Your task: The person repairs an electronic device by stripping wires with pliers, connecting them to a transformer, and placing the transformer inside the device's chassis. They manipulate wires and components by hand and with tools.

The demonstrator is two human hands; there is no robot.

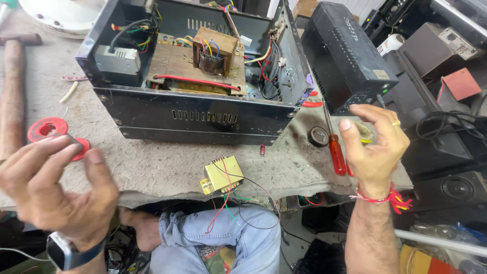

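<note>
My left hand point(56, 190) hovers at the lower left with its fingers loosely curled and apart. Its fingertips are right at the near end of a red solder spool point(48, 128) lying on the cloth; whether they touch it is unclear. My right hand point(375, 147) is raised at the right, thumb and fingers apart, nothing visibly gripped. A small round tin point(364, 133) shows through the gap between its fingers. A red-handled screwdriver point(336, 152) lies just left of that hand.
An open black metal chassis point(203, 119) with a transformer and wiring fills the middle of the cloth-covered bench point(152, 167). A small yellow transformer point(222, 175) with loose wires sits at the bench's front edge. A black box point(345, 56), a round black lid point(318, 136) and a hammer point(12, 91) are also there.
</note>
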